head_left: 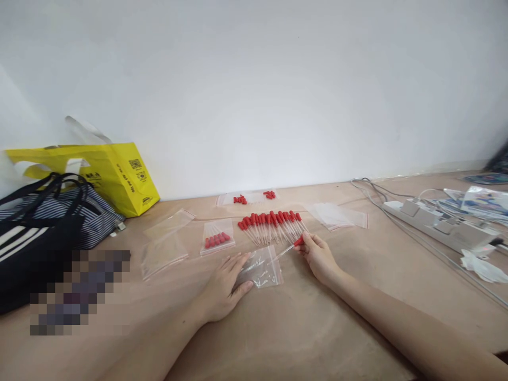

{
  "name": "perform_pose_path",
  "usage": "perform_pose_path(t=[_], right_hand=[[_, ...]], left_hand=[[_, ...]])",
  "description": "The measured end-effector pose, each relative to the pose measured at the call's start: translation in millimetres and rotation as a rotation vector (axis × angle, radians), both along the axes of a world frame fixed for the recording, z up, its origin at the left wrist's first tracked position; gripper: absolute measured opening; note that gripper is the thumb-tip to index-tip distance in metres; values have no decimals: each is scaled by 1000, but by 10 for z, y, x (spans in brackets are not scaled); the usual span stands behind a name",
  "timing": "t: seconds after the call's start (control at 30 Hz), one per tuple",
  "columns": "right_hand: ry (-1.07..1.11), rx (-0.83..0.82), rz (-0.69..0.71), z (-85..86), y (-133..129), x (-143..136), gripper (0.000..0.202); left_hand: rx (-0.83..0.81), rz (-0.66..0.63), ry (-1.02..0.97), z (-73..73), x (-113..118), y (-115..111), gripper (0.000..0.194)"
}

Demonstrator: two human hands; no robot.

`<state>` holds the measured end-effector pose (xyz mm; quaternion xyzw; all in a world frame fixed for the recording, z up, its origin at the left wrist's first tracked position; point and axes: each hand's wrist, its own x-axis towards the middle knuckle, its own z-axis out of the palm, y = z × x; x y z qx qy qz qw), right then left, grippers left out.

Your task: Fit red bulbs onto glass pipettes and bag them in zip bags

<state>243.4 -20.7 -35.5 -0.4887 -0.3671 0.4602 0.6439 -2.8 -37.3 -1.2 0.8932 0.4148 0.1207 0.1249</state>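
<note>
My left hand (224,288) lies flat with fingers stretched out, its fingertips and thumb on a small clear zip bag (265,269). In my right hand (320,258), thumb and fingers pinch the red bulb of a glass dropper (294,245). The dropper slants down to the left, its thin tip over or inside the bag; which of the two I cannot tell. Just behind the bag lies a row of droppers with red bulbs (272,218). To the left, a zip bag (210,247) holds several droppers, bulbs toward me.
Flat clear bags (164,256) lie at left, and another clear bag (337,216) lies behind my right hand. More bagged droppers (240,200) rest near the wall. A yellow bag (137,180) and striped bag (105,214) stand left. A power strip (440,225) with cables lies right.
</note>
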Motion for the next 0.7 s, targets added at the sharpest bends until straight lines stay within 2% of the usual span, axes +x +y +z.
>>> perform_pose_path(t=[0.13, 0.3, 0.4, 0.53, 0.7], right_hand=[[9, -32, 208, 45, -91, -100, 38], [-172, -59, 440, 100, -139, -165, 34], [-275, -42, 495, 99, -125, -175, 31], [-411, 18, 570, 88, -102, -173, 18], [-481, 79, 554, 83, -78, -131, 7]], left_hand=[[-15, 24, 11, 2, 43, -4, 53], [-12, 8, 39, -43, 99, 7, 55], [-14, -18, 48, -77, 139, 20, 56], [-53, -29, 30, -69, 131, 28, 60], [-119, -35, -29, 18, -109, 50, 63]])
